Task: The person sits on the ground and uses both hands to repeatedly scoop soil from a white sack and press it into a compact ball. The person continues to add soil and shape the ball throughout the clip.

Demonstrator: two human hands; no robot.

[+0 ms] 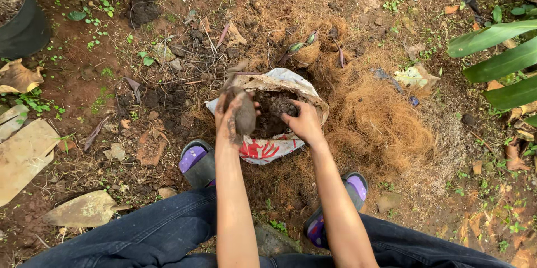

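At centre frame my left hand (pixel 235 112) grips a small dark soil-filled pouch (pixel 245 116) over the open white plastic sack (pixel 268 148), while my right hand (pixel 302 120) closes on its dark soil (pixel 274 112), apparently for scooping.

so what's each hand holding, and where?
Left hand cups a dark lump from beneath. Right hand digs into soil in the sack; grip hidden.

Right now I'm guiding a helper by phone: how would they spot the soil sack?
Find the mound of brown coconut fibre on the ground. At its left edge, between the person's two sandals, sits the sack, open and full of dark soil. It alone is white with red print.
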